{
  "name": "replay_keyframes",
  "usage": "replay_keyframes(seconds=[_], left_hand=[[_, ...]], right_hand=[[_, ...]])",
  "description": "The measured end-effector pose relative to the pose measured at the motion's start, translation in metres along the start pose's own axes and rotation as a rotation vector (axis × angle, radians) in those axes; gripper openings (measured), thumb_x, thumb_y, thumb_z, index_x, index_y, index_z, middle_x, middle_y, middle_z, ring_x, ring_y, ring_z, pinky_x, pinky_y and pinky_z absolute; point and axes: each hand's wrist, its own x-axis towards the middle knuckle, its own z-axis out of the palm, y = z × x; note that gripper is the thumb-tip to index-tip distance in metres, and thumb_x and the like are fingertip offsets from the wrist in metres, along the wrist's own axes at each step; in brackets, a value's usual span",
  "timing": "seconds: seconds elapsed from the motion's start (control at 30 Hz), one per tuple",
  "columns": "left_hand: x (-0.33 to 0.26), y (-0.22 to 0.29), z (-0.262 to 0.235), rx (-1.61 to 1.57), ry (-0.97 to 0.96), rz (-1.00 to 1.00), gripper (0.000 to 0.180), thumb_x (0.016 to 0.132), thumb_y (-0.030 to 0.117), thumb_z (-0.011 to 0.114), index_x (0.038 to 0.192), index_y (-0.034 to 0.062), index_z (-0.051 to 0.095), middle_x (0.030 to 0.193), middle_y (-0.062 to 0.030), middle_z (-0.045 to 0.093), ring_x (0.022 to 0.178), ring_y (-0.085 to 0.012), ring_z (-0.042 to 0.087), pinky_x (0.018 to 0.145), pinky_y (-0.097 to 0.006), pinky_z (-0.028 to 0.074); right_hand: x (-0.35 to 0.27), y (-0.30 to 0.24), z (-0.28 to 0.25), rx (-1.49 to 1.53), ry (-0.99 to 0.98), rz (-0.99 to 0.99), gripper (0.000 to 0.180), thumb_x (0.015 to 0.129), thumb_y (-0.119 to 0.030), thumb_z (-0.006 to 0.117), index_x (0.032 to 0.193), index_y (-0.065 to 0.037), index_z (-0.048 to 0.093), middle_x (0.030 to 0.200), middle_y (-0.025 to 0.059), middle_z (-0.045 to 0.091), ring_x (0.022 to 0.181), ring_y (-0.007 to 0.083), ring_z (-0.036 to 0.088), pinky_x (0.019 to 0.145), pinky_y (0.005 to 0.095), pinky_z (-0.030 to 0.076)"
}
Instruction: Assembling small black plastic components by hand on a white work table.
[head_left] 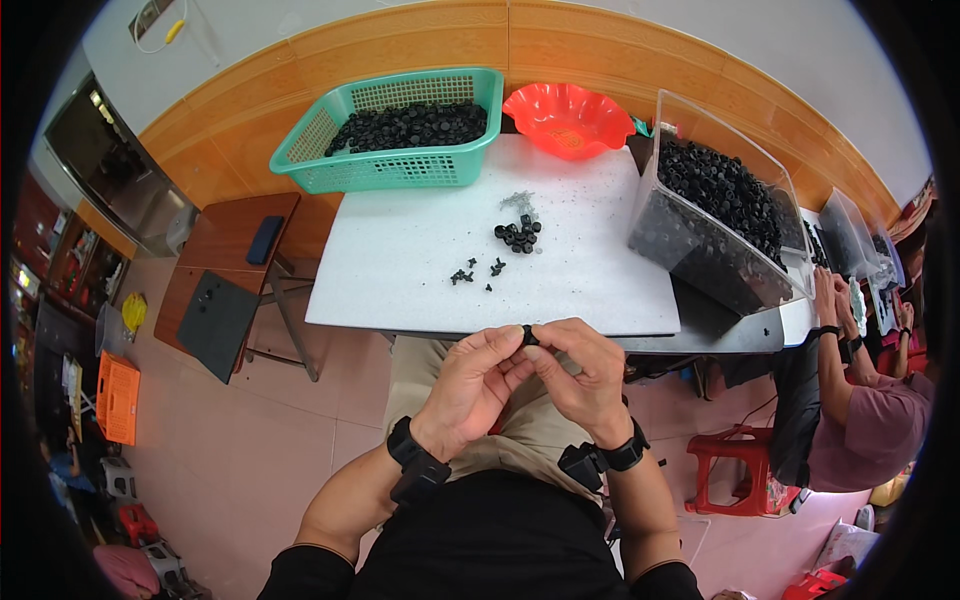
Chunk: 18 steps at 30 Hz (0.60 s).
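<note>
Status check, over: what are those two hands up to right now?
Left hand and right hand together, both pinching one small black part at the fingertips. Held at the near edge of the white table. Nothing in the way.

This is a small hand-assembly workshop: a white surface (420, 270) carries a green basket (395, 130) and a clear bin (715, 215) heaped with small black parts, a co-worker (860, 400) sits at a neighbouring bench, and plastic stools (735, 465) stand on the tiled floor.
</note>
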Motion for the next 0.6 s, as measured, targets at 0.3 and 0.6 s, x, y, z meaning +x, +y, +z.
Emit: replay_keyframes(seconds=[0.3,0.6], left_hand=[[-0.0011,-0.0023,0.0014,0.020,-0.001,0.031,0.011,0.098,0.014,0.064,0.104,0.0042,0.066,0.102,-0.0054,0.068,0.095,-0.0121,0.065,0.092,-0.029,0.054],[-0.0017,-0.0036,0.0022,0.007,-0.018,0.037,0.012,0.097,0.014,0.065,0.104,0.0044,0.067,0.104,-0.0057,0.069,0.096,-0.0118,0.065,0.089,-0.027,0.055]], right_hand=[[-0.0063,0.0040,0.0005,0.063,0.039,0.042,0.023,0.079,0.002,0.078,0.101,0.001,0.071,0.093,0.0127,0.070,0.076,0.0174,0.068,0.064,0.0258,0.054],[-0.0078,0.0063,0.0013,0.148,0.066,0.045,0.025,0.079,0.005,0.077,0.103,0.000,0.072,0.093,0.0128,0.069,0.078,0.0171,0.067,0.066,0.0258,0.054]])
